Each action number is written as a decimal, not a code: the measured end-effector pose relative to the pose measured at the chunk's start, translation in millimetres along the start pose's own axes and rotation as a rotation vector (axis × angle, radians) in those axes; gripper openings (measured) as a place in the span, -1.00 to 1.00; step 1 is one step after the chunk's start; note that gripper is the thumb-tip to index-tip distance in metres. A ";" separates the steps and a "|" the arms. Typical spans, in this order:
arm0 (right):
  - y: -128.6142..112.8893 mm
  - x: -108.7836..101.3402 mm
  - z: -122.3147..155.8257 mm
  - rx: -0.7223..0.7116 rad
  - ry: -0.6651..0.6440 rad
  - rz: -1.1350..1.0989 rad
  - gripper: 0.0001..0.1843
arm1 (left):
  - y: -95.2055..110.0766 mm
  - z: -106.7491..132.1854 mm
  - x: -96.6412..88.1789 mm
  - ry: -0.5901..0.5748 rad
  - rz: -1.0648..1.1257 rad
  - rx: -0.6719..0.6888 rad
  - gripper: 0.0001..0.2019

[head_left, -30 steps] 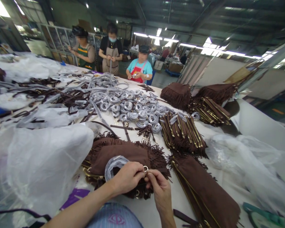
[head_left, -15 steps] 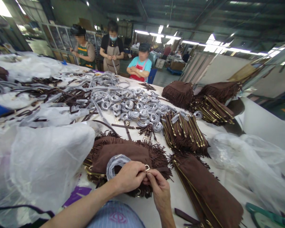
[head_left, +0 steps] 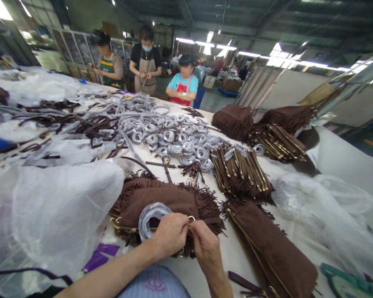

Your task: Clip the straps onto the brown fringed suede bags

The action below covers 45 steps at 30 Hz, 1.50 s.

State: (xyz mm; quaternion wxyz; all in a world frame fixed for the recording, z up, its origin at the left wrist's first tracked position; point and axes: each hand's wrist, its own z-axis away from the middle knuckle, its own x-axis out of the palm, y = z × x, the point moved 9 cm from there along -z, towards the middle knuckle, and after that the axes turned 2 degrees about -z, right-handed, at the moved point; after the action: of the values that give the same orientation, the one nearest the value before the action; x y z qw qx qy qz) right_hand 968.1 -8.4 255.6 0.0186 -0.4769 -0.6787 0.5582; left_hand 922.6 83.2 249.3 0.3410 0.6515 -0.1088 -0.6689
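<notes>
Brown fringed bags (head_left: 164, 200) with gold zips lie stacked in front of me. Over them, my left hand (head_left: 172, 234) is closed in a pinch at a gold metal ring (head_left: 191, 218). My right hand (head_left: 207, 244) meets it fingertip to fingertip, pinching a thin brown strap (head_left: 211, 221) whose end sticks out to the right. The exact join between ring and strap is hidden by my fingers. A coil of strap wrapped in grey plastic (head_left: 147, 219) rests on the bags, just behind my left wrist.
Many wrapped strap coils (head_left: 174, 140) are heaped mid-table. More fringed bags (head_left: 242, 171) stand at right, with one long brown bag (head_left: 273, 244) nearer me. Clear plastic (head_left: 59, 207) lies left. A green tape dispenser (head_left: 345, 281) sits lower right. Several people stand across the table.
My hands have shifted slightly left and the right hand has turned over more, its fingers closer to the left. The brown strap end now shows to the right of the ring.
</notes>
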 end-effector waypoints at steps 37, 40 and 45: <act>-56.4 46.7 37.1 -0.505 -0.234 0.410 -0.73 | -79.1 45.2 -64.8 0.202 -0.473 -0.031 -0.87; -48.4 49.8 26.0 -0.468 -0.198 0.491 -0.67 | -71.3 48.3 -72.3 0.200 -0.457 -0.039 -0.87; -60.9 52.5 20.2 -0.465 -0.149 0.526 -0.66 | -62.7 50.9 -79.6 0.178 -0.454 -0.077 -0.88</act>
State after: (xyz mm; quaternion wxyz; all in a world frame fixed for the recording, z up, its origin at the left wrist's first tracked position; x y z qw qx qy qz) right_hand 890.1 16.4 268.7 -0.2842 -0.5848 -0.6409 0.4079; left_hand 848.3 162.3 282.2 0.2148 0.7022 0.0961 -0.6720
